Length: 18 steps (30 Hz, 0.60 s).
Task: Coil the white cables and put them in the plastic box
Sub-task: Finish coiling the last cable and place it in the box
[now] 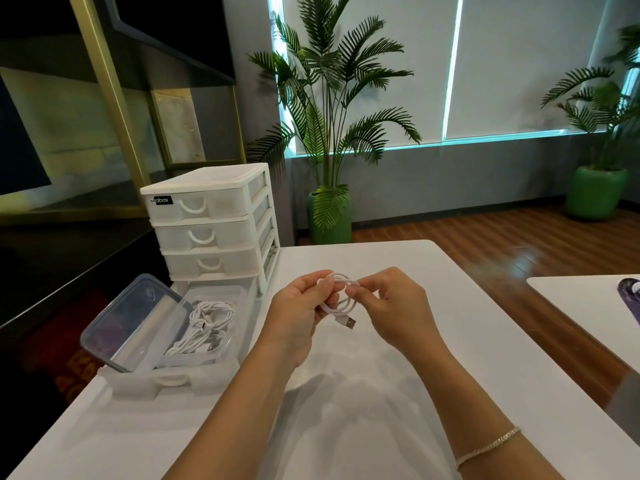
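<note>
Head view: left hand (pixel 304 306), right hand (pixel 391 303) fingers pinch coiled white cable (pixel 337 304).

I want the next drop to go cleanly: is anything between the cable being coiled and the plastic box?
Nothing visible. Both hands hold the white cable above the table; the plastic box lies open to their left, its lid tilted up on the far side.

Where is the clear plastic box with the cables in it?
In the head view, the plastic box sits open at the table's left edge, just in front of the white drawer unit, left of both hands.
</note>
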Each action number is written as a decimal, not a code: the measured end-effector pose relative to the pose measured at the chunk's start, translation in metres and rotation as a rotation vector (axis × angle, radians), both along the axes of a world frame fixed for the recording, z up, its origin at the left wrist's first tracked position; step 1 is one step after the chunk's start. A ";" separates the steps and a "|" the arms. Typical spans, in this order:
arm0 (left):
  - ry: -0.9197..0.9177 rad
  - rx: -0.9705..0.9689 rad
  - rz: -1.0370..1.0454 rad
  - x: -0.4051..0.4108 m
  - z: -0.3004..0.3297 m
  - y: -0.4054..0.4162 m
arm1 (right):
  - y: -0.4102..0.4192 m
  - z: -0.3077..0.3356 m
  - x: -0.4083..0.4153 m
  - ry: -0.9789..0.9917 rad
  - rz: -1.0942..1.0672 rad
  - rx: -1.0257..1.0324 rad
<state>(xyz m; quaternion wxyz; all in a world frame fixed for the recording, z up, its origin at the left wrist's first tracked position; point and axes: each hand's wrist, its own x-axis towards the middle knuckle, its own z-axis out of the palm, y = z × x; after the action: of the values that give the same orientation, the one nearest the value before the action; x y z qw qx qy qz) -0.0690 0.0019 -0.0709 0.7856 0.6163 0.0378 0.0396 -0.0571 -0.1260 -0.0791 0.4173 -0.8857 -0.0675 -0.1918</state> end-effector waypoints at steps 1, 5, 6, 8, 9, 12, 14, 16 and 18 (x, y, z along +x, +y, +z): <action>-0.024 0.063 0.014 0.001 -0.001 0.001 | -0.001 0.001 0.002 0.072 0.011 0.095; -0.091 0.215 0.020 0.001 -0.003 0.002 | -0.002 0.006 -0.002 0.340 0.117 0.480; -0.104 0.238 0.024 0.001 -0.003 0.002 | -0.002 0.007 -0.003 0.363 0.124 0.512; -0.126 0.299 0.032 0.003 -0.005 0.002 | -0.002 0.009 -0.004 0.376 0.121 0.545; -0.134 0.335 0.035 0.003 -0.006 0.001 | -0.002 0.009 -0.004 0.377 0.105 0.546; -0.167 0.452 0.063 0.005 -0.009 0.002 | -0.001 0.009 -0.002 0.390 0.048 0.532; -0.193 0.559 0.100 0.005 -0.010 0.001 | 0.000 0.009 -0.002 0.395 0.034 0.544; -0.218 0.715 0.142 0.004 -0.011 0.000 | 0.000 0.010 -0.002 0.398 0.031 0.554; -0.266 0.835 0.164 0.003 -0.012 -0.001 | 0.000 0.010 -0.003 0.413 0.038 0.575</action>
<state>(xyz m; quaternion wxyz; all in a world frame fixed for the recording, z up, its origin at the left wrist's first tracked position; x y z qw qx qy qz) -0.0660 0.0006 -0.0829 0.4616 0.8652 -0.0342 0.1926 -0.0601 -0.1255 -0.0691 0.6581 -0.7505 0.0588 -0.0120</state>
